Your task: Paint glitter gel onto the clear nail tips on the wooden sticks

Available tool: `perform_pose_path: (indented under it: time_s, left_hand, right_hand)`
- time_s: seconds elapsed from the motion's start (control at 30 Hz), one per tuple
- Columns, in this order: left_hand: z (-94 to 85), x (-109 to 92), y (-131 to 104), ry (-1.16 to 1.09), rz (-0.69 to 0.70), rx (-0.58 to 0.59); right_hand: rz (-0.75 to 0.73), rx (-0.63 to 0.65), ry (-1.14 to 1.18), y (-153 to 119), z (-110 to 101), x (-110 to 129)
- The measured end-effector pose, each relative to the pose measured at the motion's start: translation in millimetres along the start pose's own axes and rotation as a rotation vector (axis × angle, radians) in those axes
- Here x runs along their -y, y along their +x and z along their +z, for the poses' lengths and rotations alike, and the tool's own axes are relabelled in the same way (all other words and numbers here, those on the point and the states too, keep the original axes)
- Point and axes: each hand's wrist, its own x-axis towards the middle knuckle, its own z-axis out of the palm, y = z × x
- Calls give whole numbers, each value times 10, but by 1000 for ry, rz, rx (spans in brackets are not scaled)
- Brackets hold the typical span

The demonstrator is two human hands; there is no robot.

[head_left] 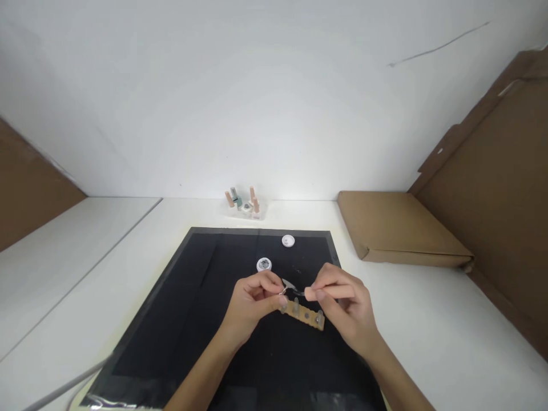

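Observation:
My left hand (257, 297) is closed, with thumb and fingertips pinching a small greyish false nail (288, 283). In my right hand (345, 305) is a nail polish brush (329, 292) by its long peach cap; its dark thin end points left and meets or nearly meets the nail. Just below both hands lies a tan scalloped nail stand (303, 313) bearing several translucent nail tips upright, its left end partly behind my left thumb. An open white jar (264, 264) with dark and silvery contents sits beyond my left hand. Its white lid (288, 241) lies farther back.
A black mat (180, 319) covers the middle of the white table. At the wall stands a clear tray (257, 216) with several polish bottles (240, 201). A flat cardboard box (398, 222) is at the back right, and cardboard panels (500, 171) flank both sides.

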Motion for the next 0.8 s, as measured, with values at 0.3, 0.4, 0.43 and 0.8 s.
perform_pose_path:
  time_s: [0.3,0.4,0.43,0.8]
  left_hand:
    - [-14,-7,1,3,-22,-40]
    - [-11,-9,2,8,-37,-48]
    - [-8,-13,2,11,-43,-47]
    - [27,-56,-12,40,-169,3]
  right_hand:
    - [70,-2,11,14,-6,36]
    - [57,-13,29,14,-8,22]
    - [48,-32,39,10,-11,15]
    - [-6,40,28,7,40,42]
